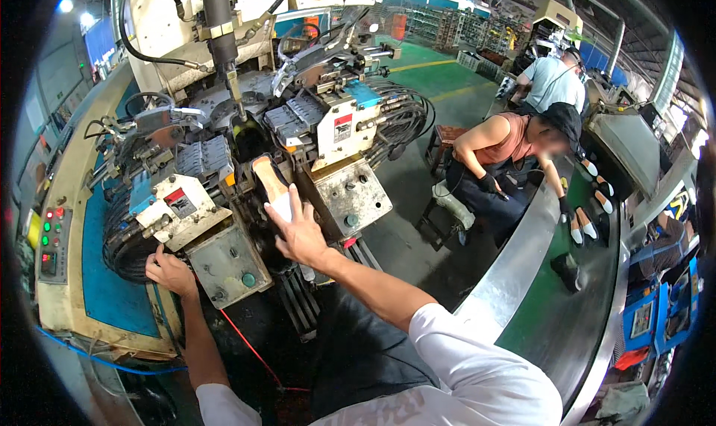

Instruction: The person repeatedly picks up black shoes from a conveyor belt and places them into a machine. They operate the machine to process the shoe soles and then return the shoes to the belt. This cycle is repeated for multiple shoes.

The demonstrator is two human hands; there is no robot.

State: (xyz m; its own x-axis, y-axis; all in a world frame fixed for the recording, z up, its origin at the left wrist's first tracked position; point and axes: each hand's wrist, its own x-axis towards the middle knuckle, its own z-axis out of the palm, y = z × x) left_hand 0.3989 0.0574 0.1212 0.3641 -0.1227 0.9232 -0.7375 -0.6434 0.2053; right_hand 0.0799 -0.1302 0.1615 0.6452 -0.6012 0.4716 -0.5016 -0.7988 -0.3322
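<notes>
A shoe (268, 174) with its tan sole side up and a white heel part lies in the middle of a shoe-making machine (339, 139), between its two clamp units. My right hand (302, 233) is on the heel end, fingers and thumb spread round the white part and gripping it. The shoe's far end points toward a dark, yellowish-lined holder (251, 139) under the vertical ram (219, 42). My left hand (173, 271) is by the lower corner of the left clamp unit (179, 210), its fingers apart, bent, with nothing seen in them.
Black hoses bunch beside both clamp units. A button panel (54, 245) is at far left. To the right, a seated person (496, 146) works at a metal-edged conveyor (514, 284) carrying several shoes (584, 224). Another person (556, 83) stands behind. A red cord (246, 339) hangs below.
</notes>
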